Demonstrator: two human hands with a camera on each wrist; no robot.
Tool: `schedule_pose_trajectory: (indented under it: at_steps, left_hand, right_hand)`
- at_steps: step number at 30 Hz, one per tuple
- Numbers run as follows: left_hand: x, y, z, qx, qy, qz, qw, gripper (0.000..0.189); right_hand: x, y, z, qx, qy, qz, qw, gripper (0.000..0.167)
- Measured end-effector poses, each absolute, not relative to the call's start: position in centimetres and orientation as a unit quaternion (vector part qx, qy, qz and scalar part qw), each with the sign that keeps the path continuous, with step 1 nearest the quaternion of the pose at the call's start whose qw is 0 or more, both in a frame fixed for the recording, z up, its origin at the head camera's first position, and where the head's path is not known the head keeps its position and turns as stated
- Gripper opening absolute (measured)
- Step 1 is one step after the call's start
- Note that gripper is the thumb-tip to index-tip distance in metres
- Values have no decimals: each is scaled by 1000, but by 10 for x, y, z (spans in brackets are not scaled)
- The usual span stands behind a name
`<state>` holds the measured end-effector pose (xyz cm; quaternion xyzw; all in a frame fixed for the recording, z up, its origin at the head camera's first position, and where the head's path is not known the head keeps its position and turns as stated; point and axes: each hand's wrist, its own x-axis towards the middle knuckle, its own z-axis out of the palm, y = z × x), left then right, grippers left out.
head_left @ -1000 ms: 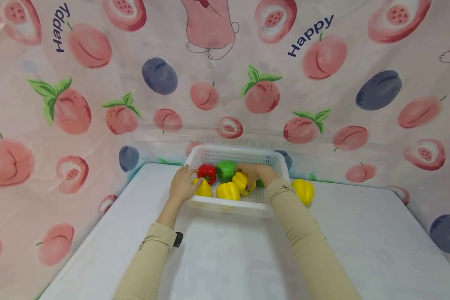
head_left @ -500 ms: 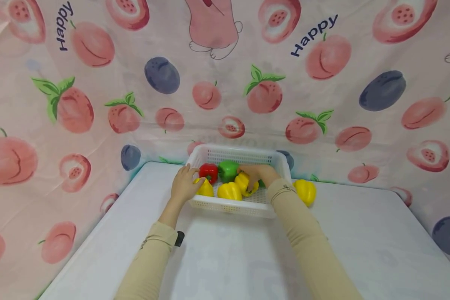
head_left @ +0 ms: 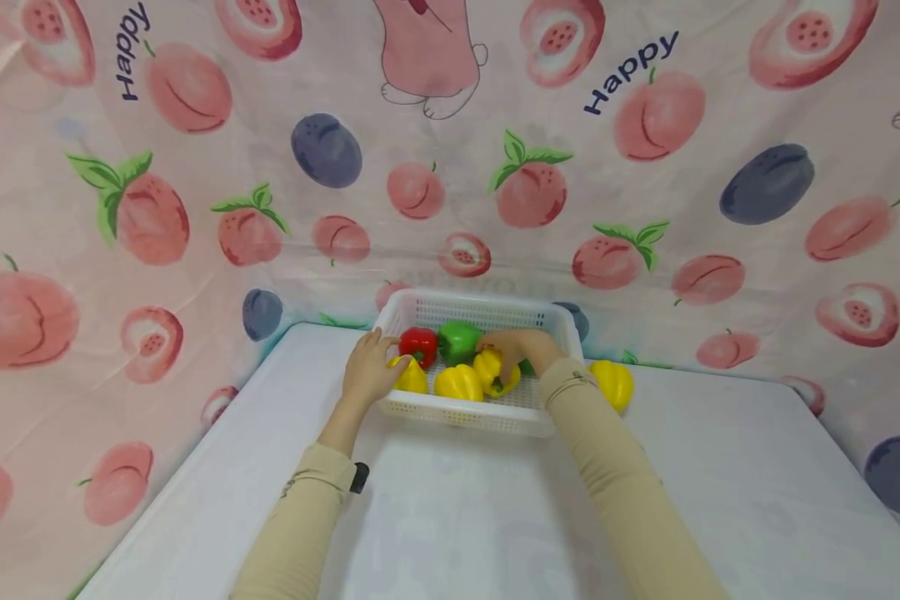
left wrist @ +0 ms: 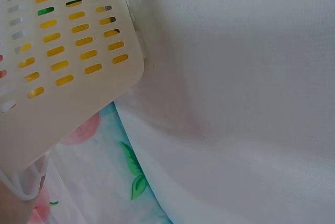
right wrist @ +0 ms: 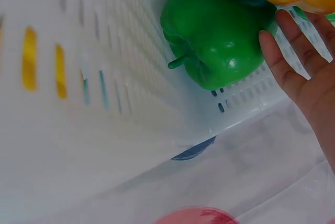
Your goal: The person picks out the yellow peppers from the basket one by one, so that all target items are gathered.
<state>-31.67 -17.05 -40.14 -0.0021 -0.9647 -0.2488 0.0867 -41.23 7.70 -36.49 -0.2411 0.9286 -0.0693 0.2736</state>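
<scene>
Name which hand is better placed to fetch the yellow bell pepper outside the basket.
Probably the right hand: it is nearer the outside yellow bell pepper, though it would first have to release the inner yellow bell pepper it holds. The left hand is at the left end of the white basket.

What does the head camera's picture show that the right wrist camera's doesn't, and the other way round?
Only the head view shows the left grip, the red pepper, the black wristband and the printed "Happy" lettering.

Only the right wrist view shows the stem of the rightmost green pepper; from the head, that pepper is mostly hidden by the right arm.

Both show the white basket, the right grip, yellow and green peppers, and the fruit-patterned cloth.
</scene>
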Motion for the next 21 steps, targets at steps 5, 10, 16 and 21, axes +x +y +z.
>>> schedule_pose_trajectory:
  at_steps: [5,10,16,21]
  left_hand:
    - [-318,-170,-402,-2,-965,-248,87,49]
    - [-319,-170,-403,-2,-965,-248,88,49]
    - [-318,-170,-402,1,-965,-248,87,50]
    - [-318,-170,-403,4,-965,-248,86,50]
  right_hand:
    - [-411,76,-363,-242,932,-59,264,72]
    - [-409,76,-359,-248,934,-43,253,69]
    - [-408,79,-356,-254,935,-40,243,67]
    - [-409,82,-354,-258,935,-38,240,69]
